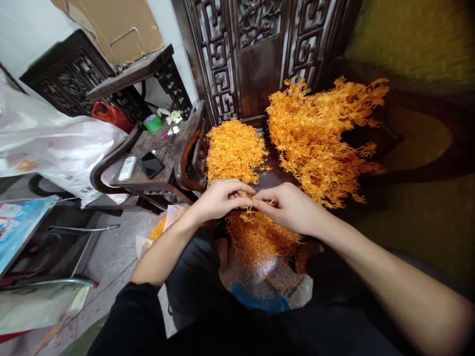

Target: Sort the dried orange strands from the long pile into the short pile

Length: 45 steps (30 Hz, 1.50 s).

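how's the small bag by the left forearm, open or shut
Open: the small bag has its mouth spread, and orange pieces show inside.

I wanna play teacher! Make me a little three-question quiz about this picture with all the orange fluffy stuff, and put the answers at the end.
1. True or false: the left hand and the right hand meet at the fingertips, pinching orange strands.

2. Where does the black phone lie?
A) On the floor
B) On the wooden table
C) Inside the red bag

3. Behind the hands, which looks bigger: the left heap or the right heap?

Key: 1. True. 2. B. 3. The right heap.
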{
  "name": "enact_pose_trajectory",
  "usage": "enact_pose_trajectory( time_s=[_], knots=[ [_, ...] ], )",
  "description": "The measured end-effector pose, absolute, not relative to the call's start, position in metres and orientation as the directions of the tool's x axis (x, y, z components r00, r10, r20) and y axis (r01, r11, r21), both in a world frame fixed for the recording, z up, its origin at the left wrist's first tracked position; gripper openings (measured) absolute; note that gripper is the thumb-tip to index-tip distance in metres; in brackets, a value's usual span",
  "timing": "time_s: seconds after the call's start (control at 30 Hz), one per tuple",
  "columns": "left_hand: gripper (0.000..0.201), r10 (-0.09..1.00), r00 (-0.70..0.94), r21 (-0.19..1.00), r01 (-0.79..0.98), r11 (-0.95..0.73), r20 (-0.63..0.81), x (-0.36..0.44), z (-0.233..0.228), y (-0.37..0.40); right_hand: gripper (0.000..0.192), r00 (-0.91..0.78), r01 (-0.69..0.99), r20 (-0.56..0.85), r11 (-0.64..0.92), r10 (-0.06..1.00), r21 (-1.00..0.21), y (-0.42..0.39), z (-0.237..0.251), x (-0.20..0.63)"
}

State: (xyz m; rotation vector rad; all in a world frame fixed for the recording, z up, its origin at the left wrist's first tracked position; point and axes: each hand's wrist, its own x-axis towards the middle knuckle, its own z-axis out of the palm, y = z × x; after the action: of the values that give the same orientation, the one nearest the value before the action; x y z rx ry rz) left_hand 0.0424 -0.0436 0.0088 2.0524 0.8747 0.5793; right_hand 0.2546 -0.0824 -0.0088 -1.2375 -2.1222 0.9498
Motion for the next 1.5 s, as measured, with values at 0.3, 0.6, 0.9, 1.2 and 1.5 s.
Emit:
enact_pose_trajectory(
  time_s=[0.3, 0.6, 0.9, 1.2, 1.5],
  knots=[
    [0.01, 0.877, 0.056, 0.769, 0.456, -0.448, 0.478, 0.015, 0.012, -0.019, 0.033, -0.377, 0.66, -0.005, 0.264, 0.926, -0.704, -0.087, -0.005, 0.265],
    [0.044, 0.859, 0.472, 0.976, 0.174, 0.129, -0.198, 0.039, 0.007, -0.047, 0.04, -0.13, 0.701, 0.141, 0.191, 0.981, -0.687, -0.081, -0.017, 0.265],
    [0.069, 0.805, 0.474, 0.932, 0.119, 0.343, -0.357, 0.052, 0.011, -0.052, 0.034, -0.073, 0.96, 0.372, 0.166, 0.926, -0.226, -0.093, -0.016, 0.246],
    [0.025, 0.93, 0.315, 0.962, 0.251, 0.108, -0.187, 0.053, -0.021, -0.034, 0.03, -0.182, 0.959, 0.368, 0.248, 0.912, -0.14, -0.093, -0.011, 0.247],
    [0.072, 0.778, 0.508, 0.92, 0.315, 0.232, -0.37, 0.051, -0.009, -0.044, 0.036, -0.278, 0.944, 0.256, 0.313, 0.926, -0.106, -0.086, -0.014, 0.256]
  ],
)
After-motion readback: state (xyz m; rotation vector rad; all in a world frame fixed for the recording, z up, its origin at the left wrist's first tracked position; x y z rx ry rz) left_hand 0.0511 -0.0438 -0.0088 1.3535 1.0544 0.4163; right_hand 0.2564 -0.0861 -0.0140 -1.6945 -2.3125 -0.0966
